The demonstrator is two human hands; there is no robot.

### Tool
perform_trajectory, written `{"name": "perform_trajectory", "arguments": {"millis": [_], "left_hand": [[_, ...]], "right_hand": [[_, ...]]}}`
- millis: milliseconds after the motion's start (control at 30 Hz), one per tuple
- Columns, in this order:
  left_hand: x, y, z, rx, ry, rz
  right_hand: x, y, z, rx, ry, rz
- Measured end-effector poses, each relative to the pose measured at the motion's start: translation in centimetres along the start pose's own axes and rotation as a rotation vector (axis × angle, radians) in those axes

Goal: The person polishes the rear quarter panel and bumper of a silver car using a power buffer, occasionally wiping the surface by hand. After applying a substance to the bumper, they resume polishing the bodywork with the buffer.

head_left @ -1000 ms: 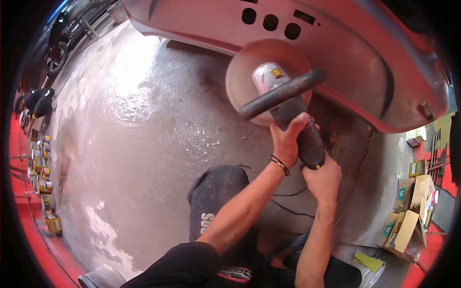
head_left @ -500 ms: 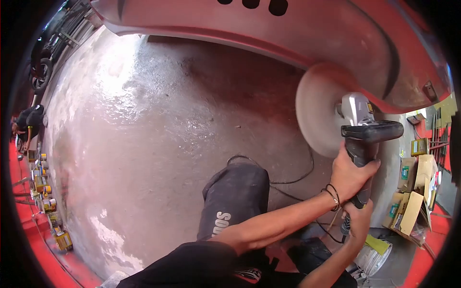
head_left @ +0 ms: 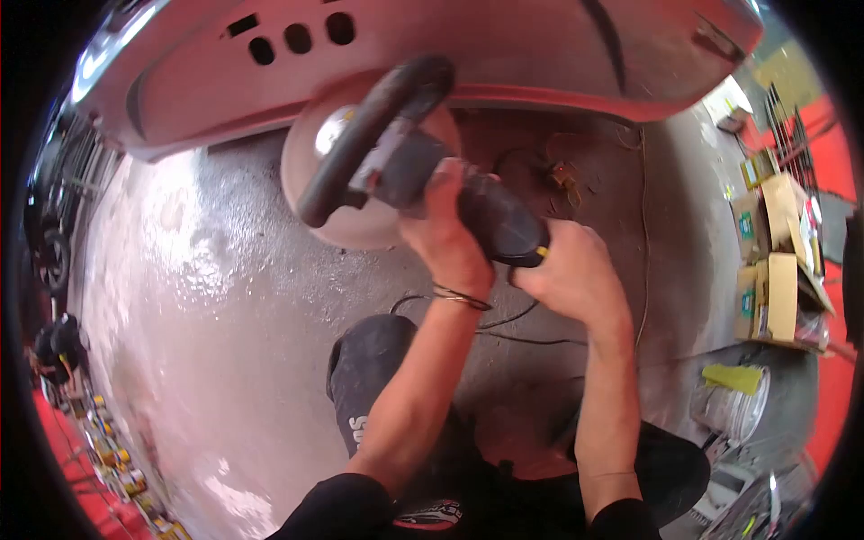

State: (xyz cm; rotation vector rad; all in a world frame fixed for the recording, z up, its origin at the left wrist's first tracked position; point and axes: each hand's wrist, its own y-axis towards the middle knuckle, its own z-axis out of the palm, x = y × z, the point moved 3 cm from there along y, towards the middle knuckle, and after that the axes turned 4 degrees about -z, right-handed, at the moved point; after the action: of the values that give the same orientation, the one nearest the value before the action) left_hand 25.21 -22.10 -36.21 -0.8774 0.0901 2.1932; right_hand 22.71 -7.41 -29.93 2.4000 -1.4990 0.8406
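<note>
My left hand point(head_left: 450, 229) is wrapped round the front body of a black and silver power polisher point(head_left: 490, 211), just behind its curved black handle. My right hand point(head_left: 576, 270) grips the rear end of the same tool. A large round pale pad point(head_left: 306, 184) on the tool's head looks blurred and lies against or just below the lower edge of a reddish-grey car panel point(head_left: 540, 54). The panel has several dark oval holes. The tool partly hides the pad, and whether the pad touches the panel cannot be made out.
A black cable point(head_left: 540, 338) loops over the wet-looking floor point(head_left: 225, 360). Open cardboard boxes point(head_left: 781, 292) and a white bucket point(head_left: 733, 405) with a yellow-green cloth stand at the right. Another person point(head_left: 61, 346) bends down at the far left, near several small containers point(head_left: 121, 468).
Both hands have carried the polisher leftward and up along the panel, and the tool is now tilted. The view has also shifted, showing more of the panel's left side.
</note>
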Motion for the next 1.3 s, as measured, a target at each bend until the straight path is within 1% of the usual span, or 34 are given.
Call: {"name": "perform_trajectory", "arguments": {"millis": [100, 233, 333, 400, 433, 467, 567, 600, 700, 767, 800, 933, 1033, 1100, 1133, 1233, 1300], "left_hand": [[0.1, -1.2, 0.5, 0.035, 0.063, -0.061], [4.2, -3.1, 1.7, 0.152, 0.117, -0.135], [7.2, -6.1, 4.6, 0.190, 0.124, -0.161], [10.1, -7.2, 6.0, 0.220, 0.146, -0.167], [11.3, -7.9, 7.0, 0.229, 0.129, -0.211], [12.5, -8.7, 8.0, 0.238, 0.111, -0.255], [15.0, -11.3, 11.6, 0.286, 0.213, -0.281], [16.0, -11.9, 12.5, 0.305, 0.208, -0.285], [19.8, -13.6, 15.1, 0.333, 0.200, -0.293], [22.1, -14.7, 17.0, 0.329, 0.207, -0.299], [23.2, -15.5, 18.0, 0.332, 0.153, -0.299], [27.5, -17.1, 21.5, 0.313, 0.166, -0.356], [29.1, -17.2, 23.0, 0.272, 0.219, -0.283], [29.9, -17.0, 23.2, 0.221, 0.190, -0.219], [29.3, -16.7, 22.9, 0.214, 0.184, -0.196], [28.8, -15.5, 20.4, 0.162, 0.260, -0.164], [28.7, -14.6, 18.4, 0.112, 0.268, -0.149]], "right_hand": [[-1.3, -1.1, 0.4, -0.017, 0.068, 0.037], [-4.5, -3.7, -1.5, -0.041, 0.095, 0.178], [-8.7, -5.8, -3.2, -0.138, 0.111, 0.180], [-10.2, -7.0, -5.4, -0.174, 0.164, 0.222], [-11.2, -7.6, -6.4, -0.193, 0.191, 0.241], [-12.8, -8.1, -7.2, -0.198, 0.218, 0.259], [-16.5, -9.7, -10.0, -0.209, 0.287, 0.311], [-17.4, -10.1, -10.7, -0.242, 0.292, 0.298], [-21.3, -10.8, -12.8, -0.198, 0.339, 0.416], [-24.5, -11.3, -14.2, -0.254, 0.301, 0.409], [-26.0, -11.5, -14.9, -0.281, 0.284, 0.409], [-29.0, -11.3, -19.2, -0.222, 0.353, 0.475], [-31.2, -10.4, -20.9, -0.147, 0.340, 0.505], [-32.1, -9.5, -20.9, -0.166, 0.323, 0.370], [-32.5, -9.0, -20.6, -0.179, 0.323, 0.305], [-33.4, -6.9, -19.2, -0.103, 0.332, 0.186], [-32.9, -5.8, -18.2, -0.067, 0.268, 0.155]]}}
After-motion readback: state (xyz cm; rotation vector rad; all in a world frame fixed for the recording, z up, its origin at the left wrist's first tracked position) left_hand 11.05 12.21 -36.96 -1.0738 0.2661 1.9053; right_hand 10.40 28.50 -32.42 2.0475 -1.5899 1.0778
